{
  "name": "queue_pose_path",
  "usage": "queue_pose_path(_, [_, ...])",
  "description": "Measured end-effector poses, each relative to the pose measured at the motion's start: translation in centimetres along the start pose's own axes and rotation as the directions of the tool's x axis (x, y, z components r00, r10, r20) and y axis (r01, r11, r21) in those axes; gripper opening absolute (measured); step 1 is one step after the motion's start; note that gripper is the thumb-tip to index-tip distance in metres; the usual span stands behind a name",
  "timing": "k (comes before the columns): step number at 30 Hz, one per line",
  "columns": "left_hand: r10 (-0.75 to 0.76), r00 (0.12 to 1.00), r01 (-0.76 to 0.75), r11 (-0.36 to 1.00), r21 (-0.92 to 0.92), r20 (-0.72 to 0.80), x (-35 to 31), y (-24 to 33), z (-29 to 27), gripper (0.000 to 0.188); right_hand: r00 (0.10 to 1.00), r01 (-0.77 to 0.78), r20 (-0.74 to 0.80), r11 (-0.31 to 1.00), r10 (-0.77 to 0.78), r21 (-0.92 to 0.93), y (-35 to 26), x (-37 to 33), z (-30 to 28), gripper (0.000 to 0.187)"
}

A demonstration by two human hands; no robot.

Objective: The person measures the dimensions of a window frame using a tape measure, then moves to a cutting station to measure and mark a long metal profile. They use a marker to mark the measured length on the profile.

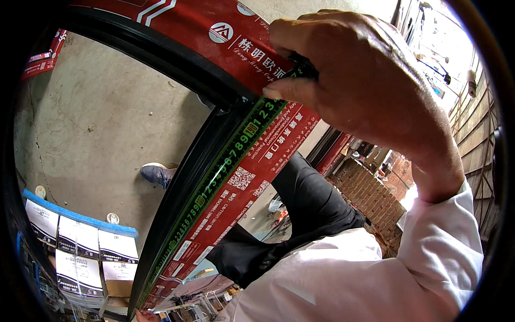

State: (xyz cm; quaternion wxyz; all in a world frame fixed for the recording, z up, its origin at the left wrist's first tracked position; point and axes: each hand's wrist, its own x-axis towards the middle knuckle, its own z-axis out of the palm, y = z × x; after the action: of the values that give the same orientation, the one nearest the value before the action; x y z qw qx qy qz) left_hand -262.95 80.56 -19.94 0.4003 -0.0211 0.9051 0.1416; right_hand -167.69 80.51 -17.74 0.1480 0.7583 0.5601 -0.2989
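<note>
A green tape-measure blade (229, 154) with black markings lies stretched along a black window or door frame (185, 177) that has red printed film on its face. At the frame's upper corner, my right hand (343, 70) is closed on the blade, with thumb and fingers pinching it against the red film (252, 172). Part of the blade is hidden behind those fingers. Only a small bit of my left hand (146, 315) shows at the bottom edge, beside the far end of the frame's side bar; its fingers are mostly out of view.
Stacked white cartons (80, 252) with a blue edge stand at lower left. Inside the frame opening show the concrete floor (107, 123) and a shoe (156, 174). A brick wall (367, 188) and cluttered stock are behind on the right.
</note>
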Motion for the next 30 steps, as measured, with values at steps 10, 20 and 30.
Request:
queue_pose_path(10, [-0.023,1.0,0.024,0.999,-0.049,0.018,-0.1,-0.7,-0.1,0.028,0.995,0.089,-0.026,0.991,-0.092,-0.102,-0.3,0.0,0.0,0.037])
queue_pose_path(20, [0.058,0.997,-0.058,0.998,0.004,0.044,-0.7,-1.1,0.2,0.02,0.986,0.103,-0.119,0.988,-0.117,-0.117,-0.8,-0.1,0.6,0.038])
queue_pose_path(30, [-0.076,0.992,0.084,0.993,-0.08,0.104,0.0,0.8,0.3,0.028,0.992,0.023,-0.119,0.996,-0.032,-0.081,-0.5,-0.6,1.0,0.036])
